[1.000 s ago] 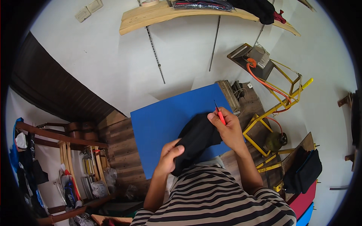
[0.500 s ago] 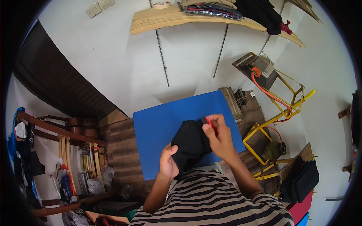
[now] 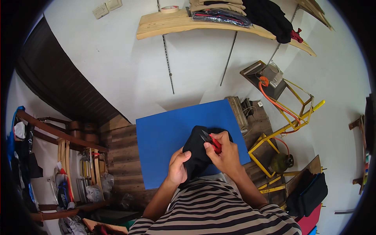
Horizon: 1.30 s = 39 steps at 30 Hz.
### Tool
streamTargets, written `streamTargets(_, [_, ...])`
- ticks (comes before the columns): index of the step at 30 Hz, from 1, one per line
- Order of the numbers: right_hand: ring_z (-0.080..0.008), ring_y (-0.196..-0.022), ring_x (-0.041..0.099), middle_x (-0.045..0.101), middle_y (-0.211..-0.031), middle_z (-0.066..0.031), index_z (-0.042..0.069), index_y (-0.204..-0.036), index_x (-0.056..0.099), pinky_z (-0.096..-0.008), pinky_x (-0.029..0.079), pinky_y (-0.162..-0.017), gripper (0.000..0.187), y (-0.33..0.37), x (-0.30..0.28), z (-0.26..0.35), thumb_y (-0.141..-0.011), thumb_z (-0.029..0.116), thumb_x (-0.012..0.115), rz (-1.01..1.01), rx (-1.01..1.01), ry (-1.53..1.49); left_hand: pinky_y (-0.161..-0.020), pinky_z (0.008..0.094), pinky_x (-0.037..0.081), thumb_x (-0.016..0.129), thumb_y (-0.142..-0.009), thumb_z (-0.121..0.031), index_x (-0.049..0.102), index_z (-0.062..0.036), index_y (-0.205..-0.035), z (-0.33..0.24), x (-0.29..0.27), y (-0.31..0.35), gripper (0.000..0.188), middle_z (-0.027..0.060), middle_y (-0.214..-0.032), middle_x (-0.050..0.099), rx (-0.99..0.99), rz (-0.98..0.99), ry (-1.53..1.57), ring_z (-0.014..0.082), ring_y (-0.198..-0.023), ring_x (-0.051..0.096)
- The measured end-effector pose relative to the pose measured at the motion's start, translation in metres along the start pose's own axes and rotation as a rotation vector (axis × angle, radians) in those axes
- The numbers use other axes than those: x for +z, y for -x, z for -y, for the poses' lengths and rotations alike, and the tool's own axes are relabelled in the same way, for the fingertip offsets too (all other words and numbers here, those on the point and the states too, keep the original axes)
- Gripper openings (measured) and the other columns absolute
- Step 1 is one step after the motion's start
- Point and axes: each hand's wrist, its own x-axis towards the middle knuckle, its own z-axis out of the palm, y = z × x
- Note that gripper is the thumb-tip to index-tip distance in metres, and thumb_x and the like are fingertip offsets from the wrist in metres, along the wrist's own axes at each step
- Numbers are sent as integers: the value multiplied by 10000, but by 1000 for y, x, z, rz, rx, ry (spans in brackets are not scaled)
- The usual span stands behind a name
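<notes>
A black cloth item [image 3: 192, 150], bunched into a rounded bundle, is held up over the near part of the blue table [image 3: 159, 149]. My left hand [image 3: 178, 167] grips its left side, thumb on top and the other fingers hidden behind the cloth. In my right hand [image 3: 226, 154] are small red-handled snips [image 3: 216, 144], closed in the fingers. Their dark pointed blades aim up and left over the cloth; whether they touch it I cannot tell.
A wooden wall shelf [image 3: 164, 26] carries folded clothes and a tape roll [image 3: 170, 9]. To the right stand a yellow metal frame [image 3: 290, 127], an orange hose [image 3: 276, 101] and a green gas cylinder [image 3: 281, 162]. At left is a brown rack [image 3: 62, 131] with bags.
My right hand has moved down and left, bringing the snips from the cloth's upper right edge to over its middle. The cloth has turned and shifted slightly right in my left hand.
</notes>
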Motion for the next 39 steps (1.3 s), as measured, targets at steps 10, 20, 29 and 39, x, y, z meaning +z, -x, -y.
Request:
streamTargets(10, [-284, -601, 662, 664, -772, -170, 22, -875, 499, -337, 513, -513, 287, -4, -26, -16, -788, 174, 727, 53, 77, -59, -978, 345, 415, 435, -880, -215, 454, 74, -1280, 25, 26, -21, 494, 164, -1224, 566, -15, -26, -8, 232, -1109, 562])
streamTargets(20, [-257, -627, 672, 654, -757, -174, 16, -897, 528, -312, 514, -537, 265, 7, -60, -39, -790, 151, 729, 55, 134, -162, -1003, 304, 346, 462, -913, -189, 487, 38, -1265, 52, 59, -25, 419, 89, -1211, 563, -31, 31, -14, 158, -1143, 506])
streamTargets(29, [-233, -566, 631, 622, -698, -151, 14, -884, 535, -303, 490, -524, 248, 24, -71, -48, -793, 144, 725, 61, 80, -252, -1006, 313, 342, 475, -916, -204, 496, 29, -1258, 80, 68, -17, 415, 90, -1212, 557, 0, -27, -52, 165, -1148, 496])
streamTargets(39, [-222, -513, 630, 620, -655, -133, 10, -849, 530, -289, 481, -463, 235, 34, -71, -48, -780, 119, 726, 91, -54, -322, -959, 311, 371, 474, -897, -239, 537, 34, -1163, 88, 71, -1, 386, 115, -1140, 590, 122, -75, -31, 196, -1077, 538])
